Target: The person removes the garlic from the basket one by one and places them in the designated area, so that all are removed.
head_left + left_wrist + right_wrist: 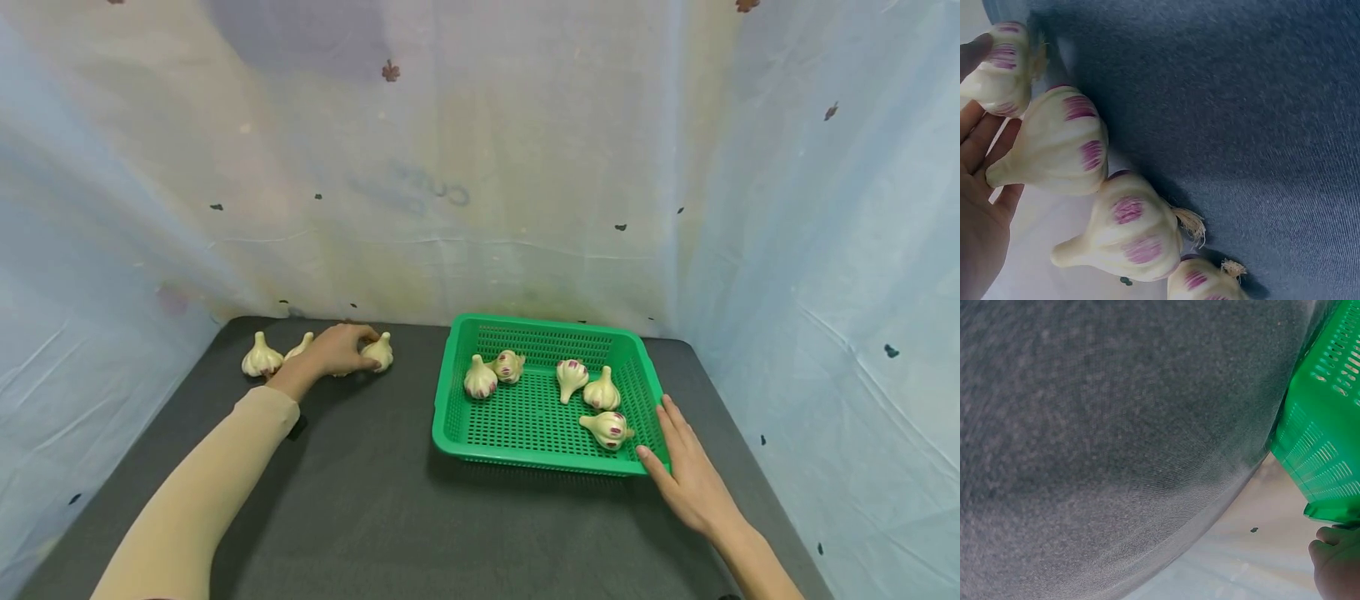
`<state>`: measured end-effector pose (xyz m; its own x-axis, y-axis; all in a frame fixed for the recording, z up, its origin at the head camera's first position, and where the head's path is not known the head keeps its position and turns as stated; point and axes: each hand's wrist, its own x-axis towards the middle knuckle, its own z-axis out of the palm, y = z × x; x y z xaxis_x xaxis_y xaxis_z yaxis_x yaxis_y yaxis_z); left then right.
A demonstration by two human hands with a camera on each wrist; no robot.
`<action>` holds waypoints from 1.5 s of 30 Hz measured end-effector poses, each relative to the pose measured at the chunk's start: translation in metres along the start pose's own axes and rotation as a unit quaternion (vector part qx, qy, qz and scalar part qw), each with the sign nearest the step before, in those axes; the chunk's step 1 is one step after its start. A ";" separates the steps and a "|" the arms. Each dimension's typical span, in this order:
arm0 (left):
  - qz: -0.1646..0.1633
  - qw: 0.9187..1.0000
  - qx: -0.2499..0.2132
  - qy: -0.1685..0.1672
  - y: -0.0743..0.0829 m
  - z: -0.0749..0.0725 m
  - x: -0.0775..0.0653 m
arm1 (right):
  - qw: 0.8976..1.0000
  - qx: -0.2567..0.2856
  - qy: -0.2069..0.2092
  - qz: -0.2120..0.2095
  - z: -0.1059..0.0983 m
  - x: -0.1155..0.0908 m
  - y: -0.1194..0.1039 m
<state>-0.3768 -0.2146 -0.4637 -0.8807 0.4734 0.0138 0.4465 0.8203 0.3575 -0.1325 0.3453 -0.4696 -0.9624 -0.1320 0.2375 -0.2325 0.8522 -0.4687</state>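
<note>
- Head view: the garlic bulb (380,352) you have is at the far left part of the dark table (360,500), stem pointing up and leaning slightly right, long axis near upright.
- Your left hand (339,350) pinches it between thumb and fingers, closed to the bulb's width; I cannot tell whether its base touches the table.
- Just beside it, left of your grip, three other bulbs (1054,147) make a row, stems likewise up.
- Well to the right, your green basket (525,458) holds five bulbs (602,390); the nearest lies with its stem leftward.
- Your right hand (693,479), fingers extended and thumb apart, rests at the basket's near right corner, gripping nothing.
</note>
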 end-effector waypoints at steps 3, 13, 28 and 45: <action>0.004 1.000 0.022 -0.002 0.000 0.000 0.000 | 1.000 -0.001 0.000 0.000 0.000 0.000 0.000; 0.017 0.999 0.043 0.026 -0.005 0.005 0.000 | 1.000 -0.001 0.002 -0.003 0.000 0.000 0.000; 0.015 0.998 0.037 0.038 -0.002 0.004 -0.003 | 1.000 0.002 0.000 0.001 0.000 0.000 0.000; 0.037 0.987 -0.094 0.129 0.052 -0.012 -0.004 | 1.000 0.001 0.000 0.003 -0.001 0.001 -0.001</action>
<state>-0.3520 -0.1772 -0.4338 -0.8682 0.4135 0.2743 0.4958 0.7011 0.5125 -0.1326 0.3444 -0.4681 -0.9635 -0.1271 0.2357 -0.2279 0.8514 -0.4723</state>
